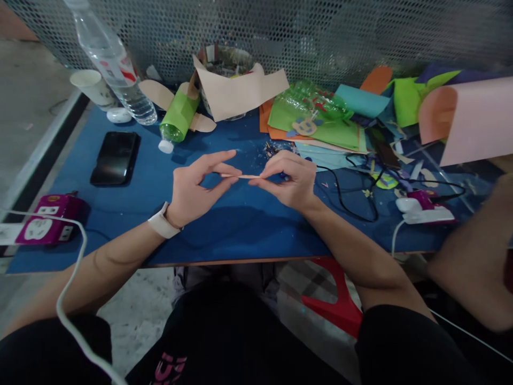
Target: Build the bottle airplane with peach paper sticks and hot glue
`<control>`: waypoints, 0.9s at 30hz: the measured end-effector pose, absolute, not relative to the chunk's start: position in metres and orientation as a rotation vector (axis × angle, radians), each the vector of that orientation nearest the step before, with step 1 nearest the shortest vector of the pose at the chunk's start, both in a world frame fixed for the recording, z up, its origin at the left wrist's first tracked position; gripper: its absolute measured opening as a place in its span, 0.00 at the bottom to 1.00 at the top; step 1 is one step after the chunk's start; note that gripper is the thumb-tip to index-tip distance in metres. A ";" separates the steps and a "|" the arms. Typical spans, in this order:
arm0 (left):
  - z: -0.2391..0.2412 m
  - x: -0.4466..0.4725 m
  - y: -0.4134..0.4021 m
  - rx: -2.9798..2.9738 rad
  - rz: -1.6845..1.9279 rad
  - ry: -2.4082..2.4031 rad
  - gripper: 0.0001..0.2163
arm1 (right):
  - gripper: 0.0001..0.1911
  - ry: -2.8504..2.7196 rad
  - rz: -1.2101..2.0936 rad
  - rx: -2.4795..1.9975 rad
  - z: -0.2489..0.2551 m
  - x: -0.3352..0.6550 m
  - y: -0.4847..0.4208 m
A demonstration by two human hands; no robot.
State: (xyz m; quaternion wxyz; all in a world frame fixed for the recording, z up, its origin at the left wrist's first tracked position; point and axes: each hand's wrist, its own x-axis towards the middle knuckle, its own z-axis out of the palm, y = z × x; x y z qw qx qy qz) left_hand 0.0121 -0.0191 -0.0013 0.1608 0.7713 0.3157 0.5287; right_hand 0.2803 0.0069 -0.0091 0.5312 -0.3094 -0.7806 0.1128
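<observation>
My left hand [200,184] and my right hand [292,176] meet above the middle of the blue table [236,235]. Between them they pinch a thin peach-coloured strip [250,176], seen edge-on, so whether it is paper or a thin stick I cannot tell. Thumb and index finger of my left hand close on its left end; those of my right hand grip the right end. Beyond my left hand lies a green plastic bottle [176,120] wrapped in green paper, with its white cap toward me. Small scraps [274,149] lie just behind my right hand.
A black phone [115,159], a clear water bottle [116,69] and a paper cup [93,88] stand or lie left. Coloured paper sheets [320,125], a green bottle [308,99] and black cable [340,200] fill the right. Purple adapters [50,219] flank me; another person's arm [479,256] is at right.
</observation>
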 end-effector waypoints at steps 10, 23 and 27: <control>-0.008 0.012 -0.017 2.160 1.474 0.944 0.21 | 0.19 -1.744 0.588 -0.584 -0.022 0.271 0.000; -0.008 0.015 -0.018 1.952 1.495 0.923 0.32 | 0.22 -1.625 0.661 -0.661 -0.017 0.268 -0.003; -0.006 0.013 -0.020 2.013 1.513 0.930 0.29 | 0.24 -1.614 0.704 -0.713 -0.014 0.268 -0.004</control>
